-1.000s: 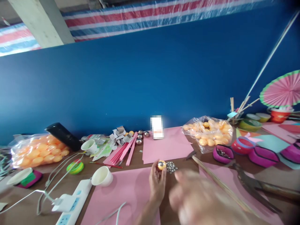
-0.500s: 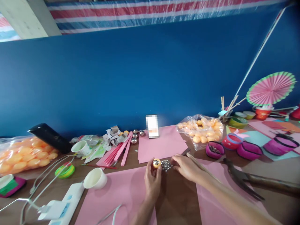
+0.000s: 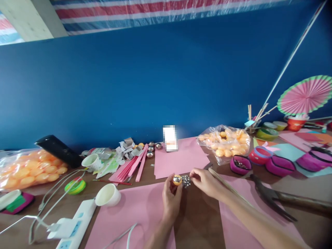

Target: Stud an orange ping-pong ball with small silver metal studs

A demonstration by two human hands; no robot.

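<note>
My left hand (image 3: 171, 201) is closed around an orange ball (image 3: 177, 183), holding it between thumb and fingers. Silver, shiny round pieces cover part of the ball's upper side. Just right of the ball, on the brown table, lies a heap of small silver tack-like pieces (image 3: 186, 181). At the right edge of that heap is my right hand (image 3: 204, 181), its thumb and index finger pressed together. What sits between those fingertips, if anything, is too small to make out.
A bag of orange balls (image 3: 230, 141) lies at the back right, another bag (image 3: 31, 169) at the left. A hammer (image 3: 275, 197) rests on pink paper at right. A white cup (image 3: 108, 195), a power strip (image 3: 77, 221) and several silver-covered balls (image 3: 150, 154) are at left.
The ball in my left hand has turned, and a broader silver patch now faces me. My right hand stays beside the heap, its fingers pinched. The whole view has shifted slightly.
</note>
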